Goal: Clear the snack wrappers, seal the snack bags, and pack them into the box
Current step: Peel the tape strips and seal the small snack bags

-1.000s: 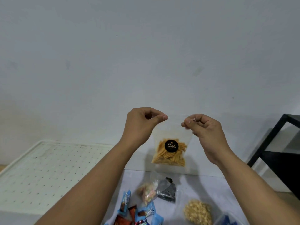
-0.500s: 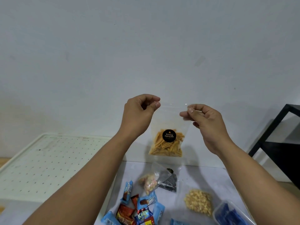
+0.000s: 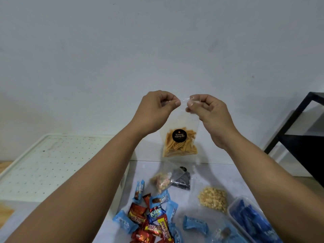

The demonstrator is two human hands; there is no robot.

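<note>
Because it hangs limp in the air above the table [image 3: 219, 174], the clear snack bag [image 3: 180, 137] looks light, thin and slippery; its top strip is the place to grip. Left hand [image 3: 156, 109] and right hand [image 3: 208, 111] pinch that strip, nearly touching.

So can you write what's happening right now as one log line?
step: sealing | left hand: pinches bag top | right hand: pinches bag top | chip stick bag: held above table | box: open
</note>
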